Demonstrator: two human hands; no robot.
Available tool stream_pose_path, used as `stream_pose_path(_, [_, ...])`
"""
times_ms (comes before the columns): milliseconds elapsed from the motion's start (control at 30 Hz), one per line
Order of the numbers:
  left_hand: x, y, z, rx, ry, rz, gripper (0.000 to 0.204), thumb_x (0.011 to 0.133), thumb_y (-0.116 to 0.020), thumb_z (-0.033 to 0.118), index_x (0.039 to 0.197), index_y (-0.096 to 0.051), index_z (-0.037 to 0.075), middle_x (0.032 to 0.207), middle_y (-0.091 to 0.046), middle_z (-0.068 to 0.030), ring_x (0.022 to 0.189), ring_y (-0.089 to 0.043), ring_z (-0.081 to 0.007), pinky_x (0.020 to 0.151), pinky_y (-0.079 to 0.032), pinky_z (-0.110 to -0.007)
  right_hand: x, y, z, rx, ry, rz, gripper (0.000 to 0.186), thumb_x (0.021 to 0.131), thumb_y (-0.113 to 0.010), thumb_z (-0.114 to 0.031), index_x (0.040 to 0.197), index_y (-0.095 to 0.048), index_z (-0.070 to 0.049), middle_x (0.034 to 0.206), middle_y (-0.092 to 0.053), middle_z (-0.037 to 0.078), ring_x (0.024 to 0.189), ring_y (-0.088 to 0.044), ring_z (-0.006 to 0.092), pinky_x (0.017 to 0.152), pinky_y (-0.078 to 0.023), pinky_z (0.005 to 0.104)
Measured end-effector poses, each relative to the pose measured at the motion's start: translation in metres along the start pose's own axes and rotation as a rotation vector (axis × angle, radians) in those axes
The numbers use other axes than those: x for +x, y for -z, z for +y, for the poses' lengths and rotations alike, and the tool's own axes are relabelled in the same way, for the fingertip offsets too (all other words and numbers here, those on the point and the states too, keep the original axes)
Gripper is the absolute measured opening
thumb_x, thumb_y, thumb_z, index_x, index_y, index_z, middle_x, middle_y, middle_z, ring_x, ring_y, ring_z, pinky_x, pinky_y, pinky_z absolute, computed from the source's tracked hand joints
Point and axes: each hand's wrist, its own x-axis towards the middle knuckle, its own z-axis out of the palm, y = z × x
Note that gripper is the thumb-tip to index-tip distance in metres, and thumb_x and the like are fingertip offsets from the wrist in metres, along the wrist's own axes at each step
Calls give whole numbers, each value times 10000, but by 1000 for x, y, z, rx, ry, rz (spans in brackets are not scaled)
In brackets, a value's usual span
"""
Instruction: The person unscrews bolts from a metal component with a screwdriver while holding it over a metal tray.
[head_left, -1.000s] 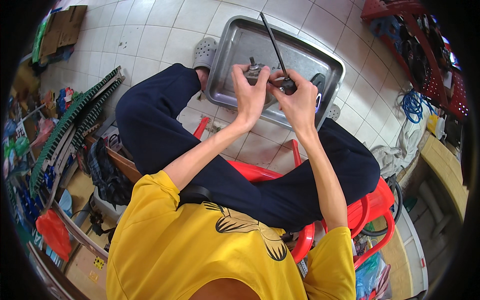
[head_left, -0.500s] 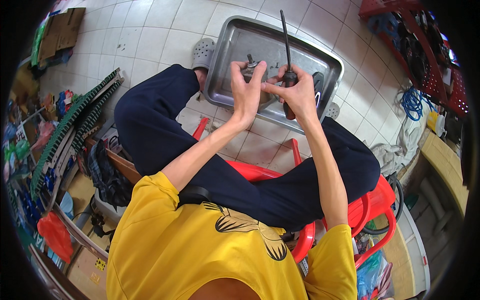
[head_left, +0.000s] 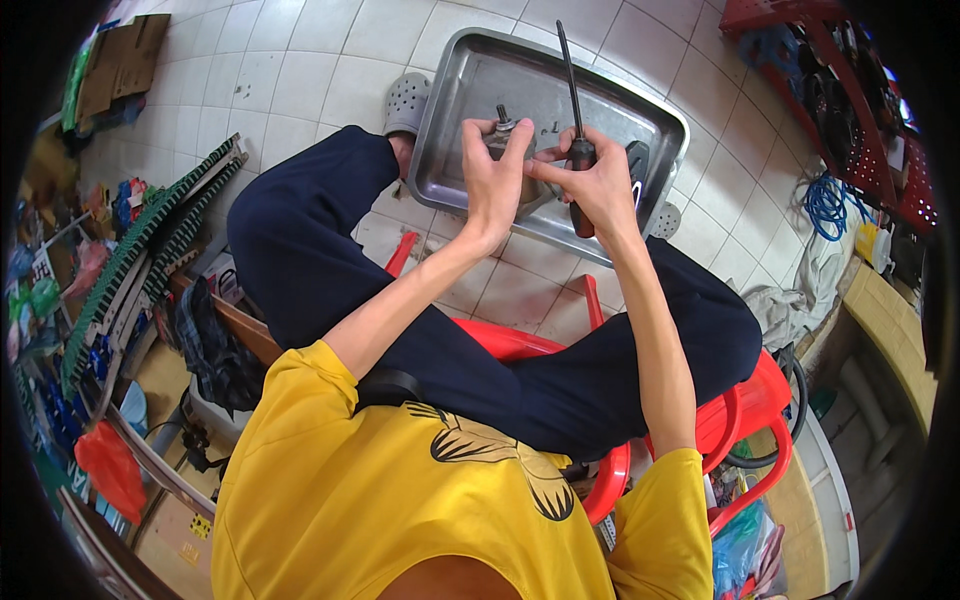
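My left hand (head_left: 490,180) is closed around a small metal part with a threaded shaft (head_left: 503,114) sticking up; its exact kind is unclear. Tucked in my right hand (head_left: 600,185) is a long screwdriver (head_left: 568,75), its dark handle (head_left: 581,158) in the palm and its shaft pointing up and away. The right thumb and fingertips also reach to the metal part's side, close by the left fingers. Both hands are over the near half of a rectangular steel tray (head_left: 440,120). A dark-handled tool (head_left: 637,160) lies in the tray, partly behind the right hand.
The tray is on a white tiled floor (head_left: 320,60) between my feet, a grey clog (head_left: 407,103) at its left. Beneath me is a red plastic chair (head_left: 745,400). A red perforated rack (head_left: 830,110) and blue cable coil (head_left: 826,208) stand right; green-black strips (head_left: 150,240) lean left.
Both hands and the held things stay almost in place. The screwdriver's tip has shifted very slightly left.
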Motion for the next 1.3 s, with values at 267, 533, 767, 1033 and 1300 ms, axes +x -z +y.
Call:
stream_pose_path(267, [0,1,-3,55,-15,-10,544,923,-719,415,1110,-490,-42,1099,-527,-164,1036,-521,-249,949,-411,-370,-7,-2,-5,-50,113,58,305,700,-883,-148,844,-647,-19,784,-733,52,529,-551,62,513,-438,252])
stream_pose_path(533, [4,1,-7,-34,60,-9,525,917,-728,392,1122,-505,-37,1102,-542,-149,1050,-519,-212,933,-424,-351,-3,-3,-5,-154,123,81,275,706,-859,-126,823,-636,-18,747,-738,73,565,-573,60,539,-453,255])
stream_pose_path(767, [6,1,1,-90,124,62,532,918,-730,399,1128,-501,-32,1068,-559,-130,1020,-527,-195,911,-432,-332,-6,-11,4,-230,253,55,331,721,-892,-176,815,-596,-60,705,-695,-8,531,-470,33,500,-376,236])
stream_pose_path(1033, [45,18,11,-475,383,117,495,928,-687,385,1148,-457,5,966,-573,-110,720,-649,-242,666,-612,-430,24,15,28,-322,225,189,257,722,-862,-120,864,-668,-27,767,-743,88,675,-696,215,657,-524,351])
stream_pose_path(1300, [55,35,5,-416,629,-114,526,879,-745,458,1120,-529,43,909,-587,-96,816,-673,-273,721,-606,-435,54,18,90,-436,122,297,262,732,-864,-181,882,-692,-53,758,-720,114,718,-699,276,696,-529,415])
